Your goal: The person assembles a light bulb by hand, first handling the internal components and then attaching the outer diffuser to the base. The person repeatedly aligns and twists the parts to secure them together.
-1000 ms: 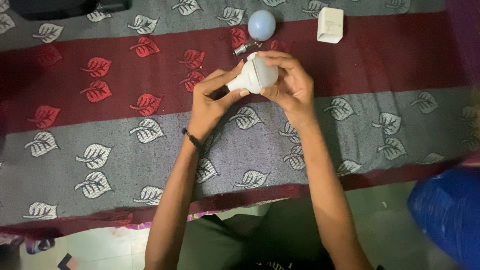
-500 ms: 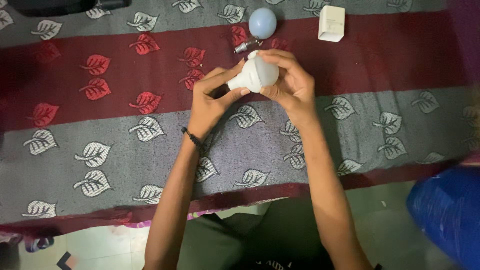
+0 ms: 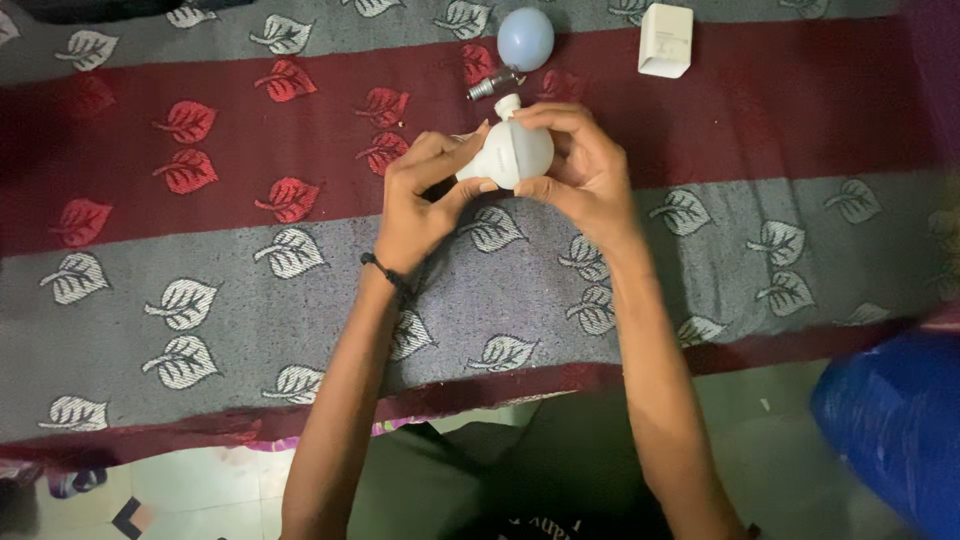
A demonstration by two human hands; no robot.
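Smooth white bulb (image 3: 512, 152) (rounded plastic) gripped by 2 hands.

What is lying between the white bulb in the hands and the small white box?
Nothing; in the head view only bare red cloth lies between the white bulb and the white box.

White bulb (image 3: 512, 152); maroon-grey leaf-patterned cloth (image 3: 200, 250); pale-blue bulb (image 3: 525, 38).

Blue bag (image 3: 890, 430) cut off at right edge; bulb's (image 3: 512, 152) base (mostly) hidden by fingers
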